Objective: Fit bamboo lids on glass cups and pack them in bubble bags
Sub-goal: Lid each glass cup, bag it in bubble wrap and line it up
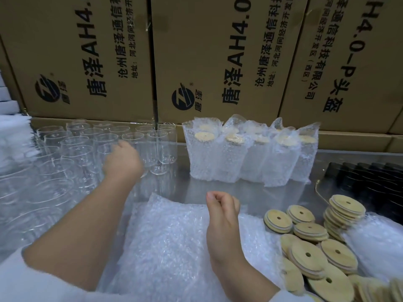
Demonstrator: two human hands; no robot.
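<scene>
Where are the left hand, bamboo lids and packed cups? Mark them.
left hand (122, 160): head view, its back.
bamboo lids (346, 257): head view, one lid's top.
packed cups (248, 162): head view, middle bag's front.

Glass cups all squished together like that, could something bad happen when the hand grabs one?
Maybe. The left hand reaches in among glass cups that stand very close together, so lifting one out could bump its neighbours and tip them over. On the other side, the bamboo lids lie in a loose heap with a leaning stack, which might slide apart.

Bare table (209, 186) lies between glass cups (82, 149) and bagged cups (246, 155)
</scene>
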